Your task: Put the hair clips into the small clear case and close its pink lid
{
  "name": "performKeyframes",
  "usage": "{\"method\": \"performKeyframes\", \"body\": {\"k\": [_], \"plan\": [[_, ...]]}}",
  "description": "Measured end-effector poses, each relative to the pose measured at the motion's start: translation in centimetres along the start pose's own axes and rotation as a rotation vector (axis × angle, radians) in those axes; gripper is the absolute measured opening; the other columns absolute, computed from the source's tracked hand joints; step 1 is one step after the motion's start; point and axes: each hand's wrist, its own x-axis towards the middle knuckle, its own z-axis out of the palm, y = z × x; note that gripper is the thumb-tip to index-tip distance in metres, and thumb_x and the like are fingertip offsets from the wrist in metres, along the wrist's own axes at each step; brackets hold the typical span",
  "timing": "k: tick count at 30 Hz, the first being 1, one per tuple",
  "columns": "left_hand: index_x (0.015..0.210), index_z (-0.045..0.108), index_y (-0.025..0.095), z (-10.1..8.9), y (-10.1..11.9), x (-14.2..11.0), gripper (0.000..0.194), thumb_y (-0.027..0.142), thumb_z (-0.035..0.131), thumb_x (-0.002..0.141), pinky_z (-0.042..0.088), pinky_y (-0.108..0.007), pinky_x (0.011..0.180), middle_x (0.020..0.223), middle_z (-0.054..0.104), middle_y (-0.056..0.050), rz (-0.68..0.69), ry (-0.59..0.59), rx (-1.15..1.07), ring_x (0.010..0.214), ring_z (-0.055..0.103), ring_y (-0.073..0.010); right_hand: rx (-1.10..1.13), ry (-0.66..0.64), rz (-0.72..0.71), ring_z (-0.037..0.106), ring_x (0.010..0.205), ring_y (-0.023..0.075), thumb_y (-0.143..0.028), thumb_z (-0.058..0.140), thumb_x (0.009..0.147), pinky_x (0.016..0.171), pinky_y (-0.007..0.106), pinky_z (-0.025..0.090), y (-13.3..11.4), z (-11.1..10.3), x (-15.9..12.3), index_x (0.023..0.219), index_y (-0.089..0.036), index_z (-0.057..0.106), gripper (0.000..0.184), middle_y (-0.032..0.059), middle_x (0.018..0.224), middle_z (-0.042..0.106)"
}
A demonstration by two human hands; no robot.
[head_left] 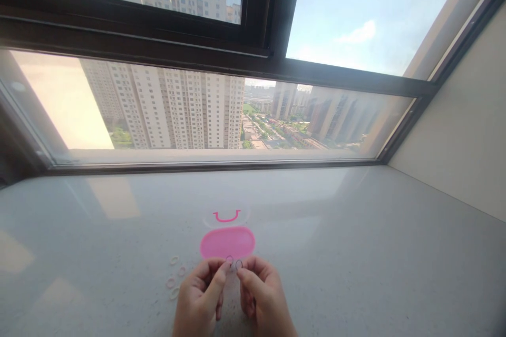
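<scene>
My left hand [203, 295] pinches a small purple hair tie [229, 259] between thumb and forefinger, its loop standing up from the fingertips. Close beside it, my right hand [263, 292] holds a dark hair tie [239, 264] in the same kind of pinch. The two loops are near each other, with a narrow gap between the hands. Just beyond the fingertips lies an open pink oval box [227, 242]. Behind the box is its clear lid with a pink handle [227, 217]. Left of my left hand, several pale hair ties [171, 283] lie loose.
All this rests on a pale speckled windowsill [356, 242]. A dark window frame [213, 167] runs along the back edge, with tall buildings outside. A white wall [462, 116] bounds the right side. Sunlight patches fall on the left of the sill.
</scene>
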Motion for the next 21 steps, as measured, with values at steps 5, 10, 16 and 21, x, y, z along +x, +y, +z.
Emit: {"method": "performKeyframes", "body": {"k": [5,10,16,21], "plan": [[0.068,0.064,0.015,0.1,0.14,-0.04,0.033,0.048,0.069,0.068,0.024,-0.017,0.033,0.036,0.039,0.01,0.012,0.008,-0.018,0.032,0.031,-0.0058,0.012,0.004,-0.018,0.021,0.027,0.002,-0.036,0.069,0.064,0.03,0.016,0.013,0.01,0.01,-0.16,0.059,-0.017,0.051,0.027,-0.0107,0.033,0.037],[0.066,0.064,0.015,0.4,0.21,-0.13,0.032,0.047,0.071,0.066,0.022,-0.017,0.032,0.035,0.039,0.01,0.015,0.016,-0.043,0.031,0.03,-0.0058,0.018,0.001,-0.024,0.021,0.028,0.0026,-0.037,0.069,0.066,0.03,0.017,0.014,0.11,-0.02,-0.21,0.061,-0.017,0.052,0.027,-0.0113,0.033,0.035],[0.071,0.067,0.014,0.32,0.2,-0.22,0.031,0.045,0.071,0.066,0.024,-0.015,0.032,0.036,0.04,0.01,0.013,0.034,-0.06,0.032,0.031,-0.0049,0.0,0.033,-0.047,0.019,0.031,0.0024,-0.039,0.071,0.066,0.032,0.017,0.013,-0.08,0.14,-0.4,0.064,-0.016,0.054,0.029,-0.0116,0.036,0.034],[0.072,0.067,0.014,0.17,0.32,-0.21,0.03,0.044,0.07,0.068,0.025,-0.016,0.033,0.036,0.041,0.01,0.013,0.013,-0.044,0.033,0.032,-0.0052,-0.007,0.077,-0.059,0.018,0.033,0.0025,-0.042,0.072,0.066,0.033,0.017,0.013,-0.22,0.27,-0.46,0.066,-0.016,0.054,0.031,-0.0119,0.038,0.033]]}}
